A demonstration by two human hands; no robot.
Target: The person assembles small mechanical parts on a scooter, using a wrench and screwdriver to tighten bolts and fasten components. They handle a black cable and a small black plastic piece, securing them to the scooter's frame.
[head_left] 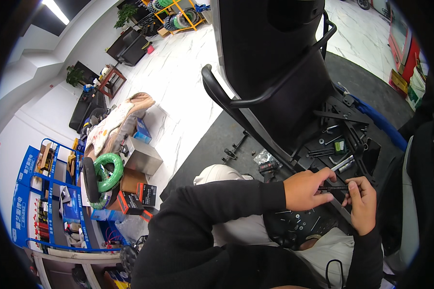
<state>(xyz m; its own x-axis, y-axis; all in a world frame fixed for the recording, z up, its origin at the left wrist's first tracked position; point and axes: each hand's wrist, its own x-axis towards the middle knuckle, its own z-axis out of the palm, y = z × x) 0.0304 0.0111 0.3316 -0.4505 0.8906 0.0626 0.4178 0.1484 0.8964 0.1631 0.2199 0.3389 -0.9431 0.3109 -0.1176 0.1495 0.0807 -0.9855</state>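
Both hands meet over the near end of a black panel. Between them runs a thin dark rod-like part (335,188), too small to name exactly. My left hand (305,189) comes in from the left, its thumb and fingers closed around the rod's left end. My right hand (363,206) pinches the other end between thumb and bent fingers. Just beyond the hands lie a silver wrench (344,164), a green-and-black hex key set (340,146) and several black metal brackets (366,154). A dark cordless drill (268,167) sits left of the panel.
A large black seat back with a tubular armrest (255,102) stands ahead. Loose bolts and washers (301,222) lie on a dark mat below my hands. To the left are cardboard boxes (132,182), a coiled green tyre (112,173) and a blue display rack (26,192).
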